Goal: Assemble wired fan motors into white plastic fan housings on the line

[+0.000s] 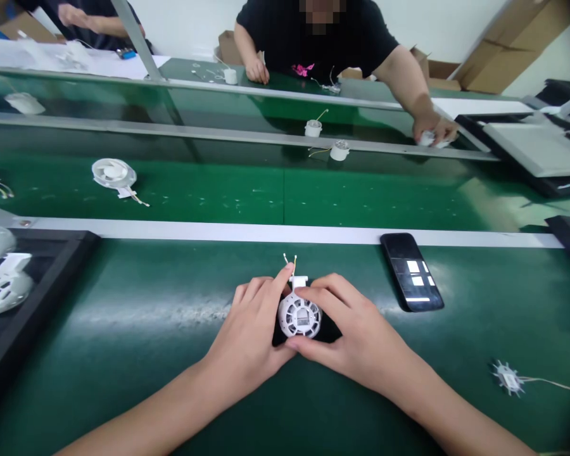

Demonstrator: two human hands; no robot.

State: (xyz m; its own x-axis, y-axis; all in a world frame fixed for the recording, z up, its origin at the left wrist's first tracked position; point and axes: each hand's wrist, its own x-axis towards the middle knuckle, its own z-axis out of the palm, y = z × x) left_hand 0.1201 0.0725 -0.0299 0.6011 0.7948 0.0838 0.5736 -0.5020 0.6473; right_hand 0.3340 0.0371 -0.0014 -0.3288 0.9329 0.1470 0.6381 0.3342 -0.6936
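Your forearms rose from the bottom of the view, and your left hand [249, 323] and right hand [356, 326] met over the green belt [137, 354]. Between them you held a white round plastic housing [300, 315] with a slotted, spoked face, in a narrow grip. Your left fingertips [287, 272] pressed its upper left edge, your right fingers [323, 286] curved over its upper right, and both thumbs closed in low against it. It sat at the middle of the belt, just in front of you. Two thin wires [289, 261] stood up from its far side, above a white tab [298, 280].

A black smartphone [411, 272] lay just beyond your right hand. Farther right sat a small white star-edged part [507, 379] trailing a wire. On your left, a black tray [42, 304] held more white housings [2, 291].

Past a white strip [266, 232], a second belt [218, 190] carried a white fan [114, 174] and a small white cylinder [339, 151]. Across it, a co-worker's hand [432, 130] gripped a white piece.
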